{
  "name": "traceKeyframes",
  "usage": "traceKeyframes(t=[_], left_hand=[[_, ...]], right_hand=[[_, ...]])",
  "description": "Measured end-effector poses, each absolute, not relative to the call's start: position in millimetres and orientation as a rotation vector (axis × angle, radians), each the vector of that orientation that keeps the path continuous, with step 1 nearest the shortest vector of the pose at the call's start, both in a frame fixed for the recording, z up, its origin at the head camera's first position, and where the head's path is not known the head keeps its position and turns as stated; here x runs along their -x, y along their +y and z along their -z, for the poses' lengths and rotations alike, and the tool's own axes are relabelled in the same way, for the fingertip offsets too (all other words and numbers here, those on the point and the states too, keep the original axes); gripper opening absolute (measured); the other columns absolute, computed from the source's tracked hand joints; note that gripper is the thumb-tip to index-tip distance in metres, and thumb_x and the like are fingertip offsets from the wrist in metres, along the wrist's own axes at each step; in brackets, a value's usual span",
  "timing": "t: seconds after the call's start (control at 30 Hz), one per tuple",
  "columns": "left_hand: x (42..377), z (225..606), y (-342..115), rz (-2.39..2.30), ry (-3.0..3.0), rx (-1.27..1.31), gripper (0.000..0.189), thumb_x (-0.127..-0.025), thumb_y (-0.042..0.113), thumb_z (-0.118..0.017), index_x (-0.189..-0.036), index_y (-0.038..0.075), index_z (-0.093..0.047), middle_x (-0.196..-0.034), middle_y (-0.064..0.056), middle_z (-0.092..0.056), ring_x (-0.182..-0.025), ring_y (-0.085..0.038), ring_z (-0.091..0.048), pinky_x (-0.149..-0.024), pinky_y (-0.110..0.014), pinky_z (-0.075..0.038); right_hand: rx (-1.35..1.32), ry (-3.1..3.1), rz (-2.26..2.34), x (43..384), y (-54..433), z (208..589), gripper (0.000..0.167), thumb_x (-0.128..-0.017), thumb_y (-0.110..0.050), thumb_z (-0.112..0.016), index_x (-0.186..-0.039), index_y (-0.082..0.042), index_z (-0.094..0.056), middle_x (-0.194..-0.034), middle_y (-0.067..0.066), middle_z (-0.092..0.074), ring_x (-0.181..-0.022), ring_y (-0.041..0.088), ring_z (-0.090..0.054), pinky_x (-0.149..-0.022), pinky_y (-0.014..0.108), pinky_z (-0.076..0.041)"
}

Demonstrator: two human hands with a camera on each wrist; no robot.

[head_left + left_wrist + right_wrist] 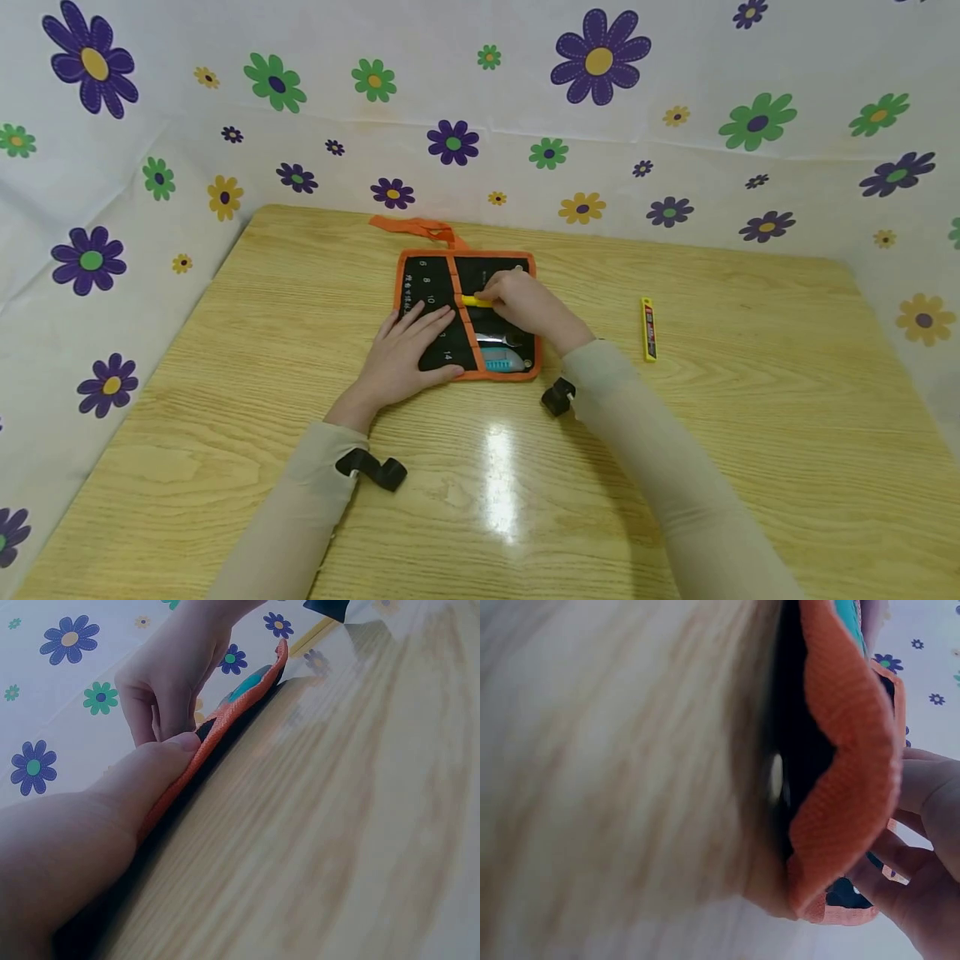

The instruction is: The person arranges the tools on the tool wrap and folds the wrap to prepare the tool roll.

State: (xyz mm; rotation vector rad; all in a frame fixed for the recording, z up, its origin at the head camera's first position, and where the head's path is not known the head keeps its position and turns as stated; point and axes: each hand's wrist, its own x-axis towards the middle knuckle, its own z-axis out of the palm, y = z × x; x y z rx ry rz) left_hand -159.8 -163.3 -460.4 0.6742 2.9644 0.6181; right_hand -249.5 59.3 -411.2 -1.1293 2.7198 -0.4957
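Observation:
A black tool pouch (506, 377) with orange edging lies unfolded on the table. My left hand (401, 358) rests on its left half, fingers spread over the printed numbers. Over the right half, my right hand (528, 307) pinches a slim yellow tool (474, 301) whose visible end sits at the orange pocket edge; its kind is hidden by the fingers. Below it in the pockets are a shiny metal tool (493, 339) and a teal utility knife (501, 360). The left wrist view shows my left thumb (184, 742) on the pouch's orange edge.
An orange strap (412, 225) trails from the pouch's top towards the far table edge. To the right lies a narrow yellow case (648, 329) with a dark label. A flower-printed cloth (525, 183) stands behind the wooden table (750, 400).

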Motion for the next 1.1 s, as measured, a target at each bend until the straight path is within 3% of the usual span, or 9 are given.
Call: traceKeyframes(t=[0.23, 0.4, 0.8, 1.1], left_hand=[[159.7, 460.6, -163.4, -0.614, 2.975, -0.692, 0.086, -0.084, 0.071, -0.051, -0.152, 0.024, -0.028, -0.156, 0.007, -0.025, -0.145, -0.022, -0.011, -0.114, -0.052, -0.002], [159.7, 460.9, -163.2, -0.624, 2.982, -0.706, 0.086, -0.084, 0.07, -0.051, -0.152, 0.023, -0.029, -0.155, 0.006, -0.026, -0.145, -0.021, -0.012, -0.114, -0.053, -0.002], [159.8, 460.1, -163.8, -0.653, 2.966, -0.721, 0.084, -0.085, 0.066, -0.054, -0.152, 0.022, -0.028, -0.155, 0.005, -0.027, -0.145, -0.021, -0.011, -0.113, -0.053, 0.0], [160.3, 461.8, -164.4, -0.669, 2.969, -0.749, 0.083, -0.085, 0.067, -0.053, -0.152, 0.024, -0.028, -0.155, 0.006, -0.028, -0.145, -0.021, -0.01, -0.113, -0.054, 0.0]], right_hand=[[1.187, 2.732, 0.457, 249.0, 59.2, 409.0, 0.032, -0.089, 0.004, -0.063, -0.12, -0.004, -0.067, -0.117, 0.014, -0.062, -0.109, 0.028, -0.058, -0.104, 0.046, -0.037], [1.244, 2.746, 0.393, 248.8, 56.2, 406.4, 0.032, -0.089, 0.003, -0.063, -0.119, -0.007, -0.069, -0.116, 0.011, -0.065, -0.108, 0.027, -0.058, -0.097, 0.04, -0.044], [1.115, 2.744, 0.519, 250.6, 51.1, 408.9, 0.026, -0.094, 0.0, -0.056, -0.116, -0.004, -0.07, -0.116, 0.01, -0.066, -0.111, 0.026, -0.058, -0.102, 0.041, -0.039], [1.054, 2.719, 0.626, 252.7, 50.7, 413.4, 0.023, -0.095, 0.0, -0.055, -0.114, -0.002, -0.069, -0.114, 0.011, -0.067, -0.109, 0.025, -0.06, -0.097, 0.037, -0.044]])
